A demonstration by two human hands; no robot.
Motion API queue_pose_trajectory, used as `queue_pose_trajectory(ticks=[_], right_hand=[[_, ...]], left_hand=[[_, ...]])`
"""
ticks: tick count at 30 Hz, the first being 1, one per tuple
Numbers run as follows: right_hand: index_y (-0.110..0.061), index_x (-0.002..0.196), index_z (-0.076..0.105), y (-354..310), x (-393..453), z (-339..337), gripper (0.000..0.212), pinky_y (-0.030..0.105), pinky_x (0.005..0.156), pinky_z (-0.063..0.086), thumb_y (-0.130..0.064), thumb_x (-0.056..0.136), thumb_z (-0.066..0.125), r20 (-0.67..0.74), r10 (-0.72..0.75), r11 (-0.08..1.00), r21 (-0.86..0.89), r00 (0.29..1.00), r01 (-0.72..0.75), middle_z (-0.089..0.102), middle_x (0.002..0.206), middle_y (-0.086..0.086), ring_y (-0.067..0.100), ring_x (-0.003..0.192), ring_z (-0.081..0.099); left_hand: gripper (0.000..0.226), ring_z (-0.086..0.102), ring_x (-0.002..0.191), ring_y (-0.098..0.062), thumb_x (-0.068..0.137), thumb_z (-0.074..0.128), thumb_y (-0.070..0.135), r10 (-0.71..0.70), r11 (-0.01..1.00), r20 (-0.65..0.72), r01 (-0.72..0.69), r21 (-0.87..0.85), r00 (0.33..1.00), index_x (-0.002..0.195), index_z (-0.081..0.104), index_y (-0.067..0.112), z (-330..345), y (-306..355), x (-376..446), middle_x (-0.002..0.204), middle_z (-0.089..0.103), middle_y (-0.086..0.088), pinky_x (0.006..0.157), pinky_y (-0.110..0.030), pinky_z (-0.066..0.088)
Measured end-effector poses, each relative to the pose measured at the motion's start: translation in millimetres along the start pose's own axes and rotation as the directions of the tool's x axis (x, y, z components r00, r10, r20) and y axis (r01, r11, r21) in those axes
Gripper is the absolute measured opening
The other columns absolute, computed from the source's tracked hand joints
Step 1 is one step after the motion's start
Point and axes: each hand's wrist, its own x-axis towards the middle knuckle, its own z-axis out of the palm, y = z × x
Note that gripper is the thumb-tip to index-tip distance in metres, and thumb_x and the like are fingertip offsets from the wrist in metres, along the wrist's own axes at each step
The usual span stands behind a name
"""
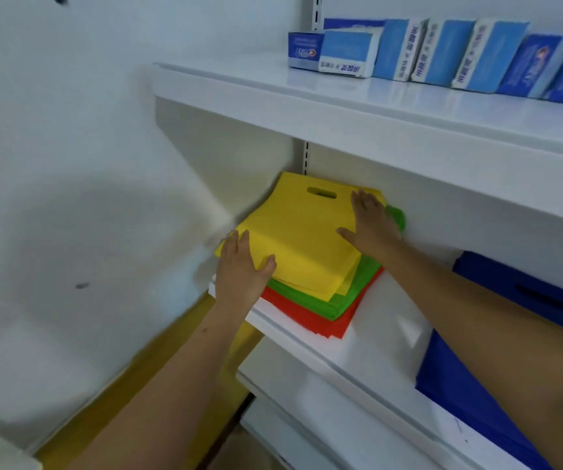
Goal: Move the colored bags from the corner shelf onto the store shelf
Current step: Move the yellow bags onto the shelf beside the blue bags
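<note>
A stack of flat bags lies on the white store shelf [385, 320]: yellow bags [304, 232] on top with a cut-out handle, green bags [348, 293] under them, red bags [314, 320] at the bottom. My left hand [239, 269] holds the stack's near-left corner, thumb on top of the yellow bags. My right hand [371, 222] presses flat on the yellow bags at the far right edge, fingers straight. The corner shelf is out of view.
Blue bags [470, 401] lie on the same shelf to the right, under my right arm. Several blue and white boxes [443, 56] stand on the upper shelf. A white wall is at the left; yellow floor shows below.
</note>
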Motion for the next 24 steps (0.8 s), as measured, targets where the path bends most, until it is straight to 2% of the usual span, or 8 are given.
queue_pose_trajectory(ticks=[5,8,10,12,15,18,21,24], right_hand=[[-0.005,0.154,0.011,8.2,-1.4,34.2,0.083,0.037,0.119,0.017,-0.056,0.096,0.042,0.038,0.095,0.994,0.057,0.995,-0.097,0.008,0.162,0.008,0.021,0.149,0.004],[-0.009,0.141,0.046,2.8,-6.7,43.3,0.052,0.037,0.115,0.025,-0.04,0.099,0.045,-0.094,0.035,0.997,0.077,0.995,-0.027,0.045,0.146,0.011,0.027,0.137,0.037],[-0.013,0.118,0.064,-6.3,-10.4,44.5,0.032,0.034,0.097,0.04,-0.03,0.1,0.043,-0.165,-0.016,0.999,0.045,0.986,0.024,0.065,0.116,0.01,0.029,0.109,0.057],[-0.016,0.104,0.068,-12.5,-13.0,41.2,0.031,0.029,0.067,0.039,-0.027,0.1,0.039,-0.174,0.008,0.999,0.034,0.985,-0.003,0.067,0.097,0.007,0.025,0.091,0.06],[-0.017,0.101,0.068,-9.4,-17.3,28.1,0.033,0.028,0.059,0.034,-0.028,0.102,0.037,-0.165,0.048,0.996,0.08,0.985,-0.035,0.068,0.099,0.006,0.025,0.088,0.061],[-0.016,0.112,0.066,5.8,-36.2,7.2,0.031,0.033,0.07,0.044,-0.028,0.103,0.039,-0.234,0.079,0.985,0.165,0.969,-0.041,0.065,0.12,0.005,0.027,0.102,0.061],[-0.017,0.104,0.067,35.7,-66.3,-9.1,0.032,0.032,0.067,0.044,-0.031,0.103,0.038,-0.278,0.132,0.974,0.212,0.952,-0.073,0.064,0.111,0.005,0.024,0.092,0.061],[-0.022,0.091,0.065,79.8,-104.6,-24.4,0.03,0.031,0.062,0.045,-0.033,0.102,0.039,-0.279,0.212,0.945,0.301,0.936,-0.124,0.063,0.098,0.0,0.017,0.081,0.058]], left_hand=[[0.09,0.005,0.153,-0.023,0.09,0.029,0.065,0.026,0.999,0.031,-0.027,0.047,0.999,0.157,0.019,0.006,23.6,-26.3,6.5,0.166,0.011,-0.009,0.124,-0.041,0.003],[0.07,0.011,0.153,-0.024,0.1,0.034,0.051,0.12,0.991,-0.008,-0.119,0.066,0.993,0.154,0.031,0.006,29.9,-27.4,5.2,0.163,0.023,-0.009,0.123,-0.042,0.001],[0.052,0.019,0.151,-0.024,0.106,0.04,0.034,0.205,0.975,-0.025,-0.201,0.096,0.979,0.15,0.04,0.007,30.3,-22.3,4.3,0.158,0.035,-0.008,0.123,-0.044,0.002],[0.044,0.027,0.149,-0.024,0.105,0.043,0.023,0.247,0.964,-0.016,-0.244,0.103,0.969,0.146,0.045,0.006,29.0,-17.0,3.6,0.154,0.043,-0.008,0.125,-0.045,0.004],[0.043,0.027,0.148,-0.025,0.106,0.042,0.021,0.174,0.985,0.023,-0.174,-0.004,0.985,0.146,0.045,0.006,15.1,0.3,-2.5,0.153,0.043,-0.011,0.125,-0.039,0.006],[0.041,0.038,0.142,-0.019,0.105,0.048,0.026,0.059,0.953,-0.035,-0.067,-0.297,0.998,0.144,0.05,0.013,-2.4,29.4,-20.2,0.15,0.047,-0.003,0.119,-0.035,0.029],[0.04,0.052,0.126,-0.001,0.099,0.06,0.03,0.0,0.624,0.069,0.054,-0.779,0.998,0.138,0.055,0.031,-5.3,61.4,-43.1,0.146,0.052,0.011,0.095,-0.015,0.045],[0.039,0.061,0.122,-0.023,0.098,0.061,0.025,0.041,0.247,0.27,0.252,-0.936,0.962,0.137,0.057,0.024,8.4,96.9,-55.0,0.135,0.063,-0.002,0.096,-0.043,0.053]])
